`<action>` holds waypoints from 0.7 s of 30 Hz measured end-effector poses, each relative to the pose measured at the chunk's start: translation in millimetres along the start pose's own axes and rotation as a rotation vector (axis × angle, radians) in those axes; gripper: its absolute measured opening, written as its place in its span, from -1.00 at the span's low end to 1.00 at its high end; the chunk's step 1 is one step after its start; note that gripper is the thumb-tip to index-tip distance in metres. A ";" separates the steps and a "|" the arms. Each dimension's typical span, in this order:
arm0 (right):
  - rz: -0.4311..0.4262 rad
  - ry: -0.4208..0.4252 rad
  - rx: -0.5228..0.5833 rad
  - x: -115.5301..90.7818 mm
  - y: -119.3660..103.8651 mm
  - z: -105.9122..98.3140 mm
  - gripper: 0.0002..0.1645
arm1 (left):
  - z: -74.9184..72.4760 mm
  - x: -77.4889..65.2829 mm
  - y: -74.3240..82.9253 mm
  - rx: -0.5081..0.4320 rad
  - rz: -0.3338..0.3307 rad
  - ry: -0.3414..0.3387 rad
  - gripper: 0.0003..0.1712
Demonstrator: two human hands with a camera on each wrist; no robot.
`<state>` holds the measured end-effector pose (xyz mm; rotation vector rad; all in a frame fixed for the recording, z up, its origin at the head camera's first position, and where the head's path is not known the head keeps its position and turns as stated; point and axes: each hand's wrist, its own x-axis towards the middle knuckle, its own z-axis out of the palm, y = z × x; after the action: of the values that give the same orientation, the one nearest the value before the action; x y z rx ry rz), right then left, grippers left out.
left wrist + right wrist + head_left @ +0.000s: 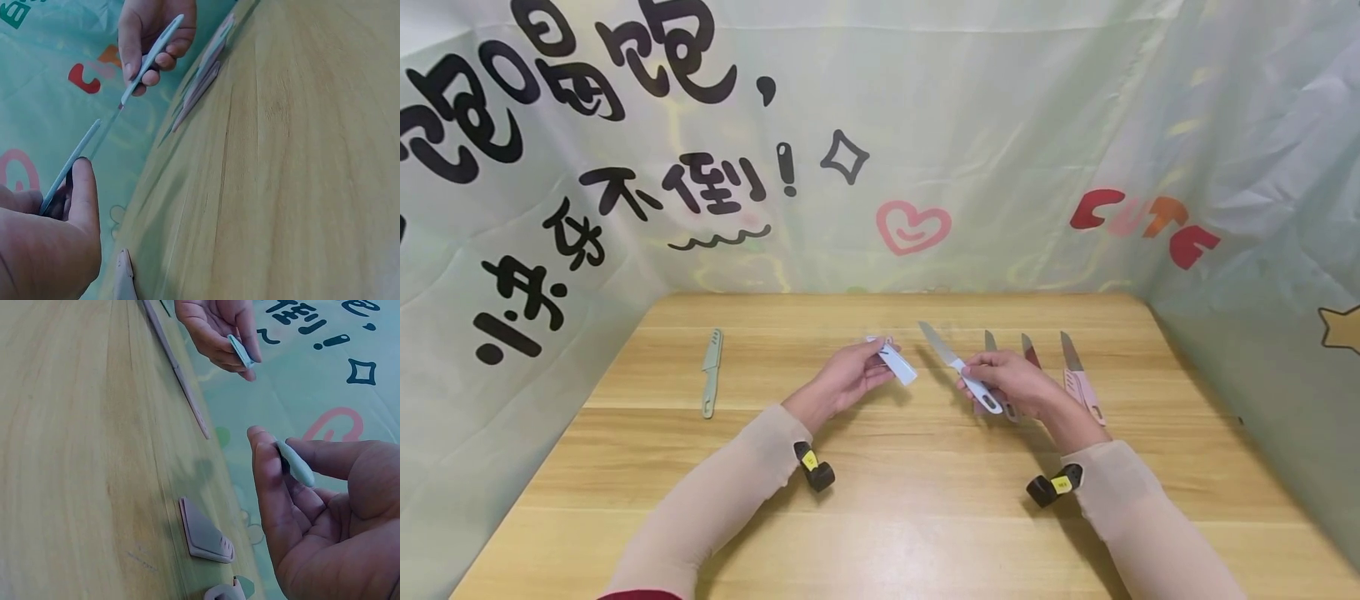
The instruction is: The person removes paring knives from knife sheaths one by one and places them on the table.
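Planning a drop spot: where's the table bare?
Bare: table front, between the sleeves; also between green knife and left hand. Crowded: around right hand, knives close together; a pink piece lies near left hand.

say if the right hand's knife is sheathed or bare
Bare: the pale-blue knife shows uncovered blade; the left hand holds a pale-blue sheath apart.

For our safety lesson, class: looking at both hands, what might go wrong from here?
1. The pale blue knife in the right hand has a bare blade; a misjudged move could cut the left hand.
2. The pale blue blade cover, held in the left hand's fingers, may slip.
3. The pink knife beside the right hand shows bare blade; brushing it might cut.
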<state>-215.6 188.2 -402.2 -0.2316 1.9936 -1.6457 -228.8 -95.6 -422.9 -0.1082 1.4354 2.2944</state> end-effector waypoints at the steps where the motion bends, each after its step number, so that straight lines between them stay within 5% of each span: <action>1: -0.002 0.003 -0.006 0.5 0.3 0.1 -0.53 | 0.9 0.8 0.0 0.008 -0.001 0.000 -0.53; 21: 0.002 0.036 -0.048 4.6 1.3 1.1 -0.55 | 12.7 22.1 -3.9 0.157 -0.009 -0.006 -0.56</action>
<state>-218.7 185.5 -405.0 -0.2185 2.0610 -1.6126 -245.3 -76.1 -426.6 -0.0609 1.6021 2.1640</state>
